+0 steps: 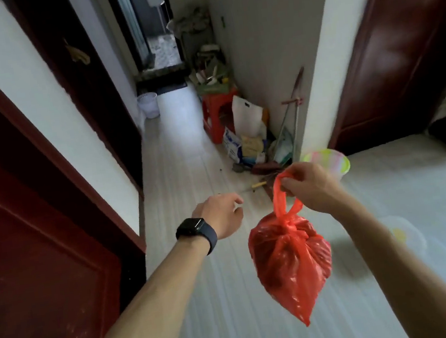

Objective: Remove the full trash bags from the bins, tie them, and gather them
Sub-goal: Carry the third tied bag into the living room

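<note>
Item 1: red trash bag (290,262), tied at the neck, contents dark (not identifiable). It is held up by its handle loops, hanging clear of the floor at centre-right, near the camera.

Item 2: right hand (313,186), closed around the bag's loops at the top; the bag's wt. is carried by this hand alone.

Item 3: left hand (221,216), held out to the left of the bag, apart from it, fingers loosely curled, nothing gripped. A dark smartwatch (194,228) is worn on the wrist.

Item 4: white bin (148,105), far down the corridor, set on the floor by the left wall; a pale liner is seen in it, contents can't be told.

Item 5: pastel bin (331,161), yellow-green and pink, on the floor just beyond the right hand, at the wall corner; partly hidden by the hand.

Item 6: red stool (219,118), far right against the wall, misc. clutter piled on it; paper bags and boxes are stacked beside it, nearer.

Item 7: dark red doors (28,251), seen left and right of the pale tiled floor (181,160).
</note>
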Motion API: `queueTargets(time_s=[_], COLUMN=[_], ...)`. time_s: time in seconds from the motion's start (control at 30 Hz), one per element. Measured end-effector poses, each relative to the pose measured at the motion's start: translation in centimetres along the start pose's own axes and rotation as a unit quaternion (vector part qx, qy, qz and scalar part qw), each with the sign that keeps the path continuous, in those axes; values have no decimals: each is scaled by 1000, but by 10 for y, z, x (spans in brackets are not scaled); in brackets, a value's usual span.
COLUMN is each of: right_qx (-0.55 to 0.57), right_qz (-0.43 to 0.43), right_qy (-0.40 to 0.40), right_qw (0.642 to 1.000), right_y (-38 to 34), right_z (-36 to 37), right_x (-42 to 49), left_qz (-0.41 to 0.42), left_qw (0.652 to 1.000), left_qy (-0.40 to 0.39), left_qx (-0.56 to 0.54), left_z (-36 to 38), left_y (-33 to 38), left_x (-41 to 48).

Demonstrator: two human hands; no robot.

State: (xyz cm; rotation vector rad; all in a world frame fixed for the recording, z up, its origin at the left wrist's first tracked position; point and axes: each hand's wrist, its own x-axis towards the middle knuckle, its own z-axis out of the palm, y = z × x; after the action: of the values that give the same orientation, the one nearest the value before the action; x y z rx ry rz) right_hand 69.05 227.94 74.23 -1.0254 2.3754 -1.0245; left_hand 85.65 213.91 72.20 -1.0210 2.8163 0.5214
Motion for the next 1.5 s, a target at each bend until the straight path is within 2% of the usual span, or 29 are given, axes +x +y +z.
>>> queueTargets(time_s=[0.17,0.37,0.67,0.87,1.07,1.23,1.4,1.5], right_qx=[4,0,25,36,50,72,69,65], right_qz=[7,22,101,183,245,261,248,238], right_qy=[67,132,217,285,375,434,457,460], right_qw=[998,991,971,940,893,859,852,853], right_y=[2,46,146,203,267,334,413,460], right_z=[-119,-227,-335,-390,-454,-510,-601,-679], right_x=[13,15,52,41,7,-14,-21,-28], left_qz=[77,130,228,331,446,525,568,574], left_qw=[996,990,973,938,890,846,818,816], left_qy=[50,46,25,53,-3,-7,8,4], left_qx=[1,-22,34,87,94,95,86,73], left_z=[-66,-81,-72,-61,-25,12,40,47], left_y=[102,198,308,402,536,650,791,891], left_x=[42,95,209,290,330,339,359,370])
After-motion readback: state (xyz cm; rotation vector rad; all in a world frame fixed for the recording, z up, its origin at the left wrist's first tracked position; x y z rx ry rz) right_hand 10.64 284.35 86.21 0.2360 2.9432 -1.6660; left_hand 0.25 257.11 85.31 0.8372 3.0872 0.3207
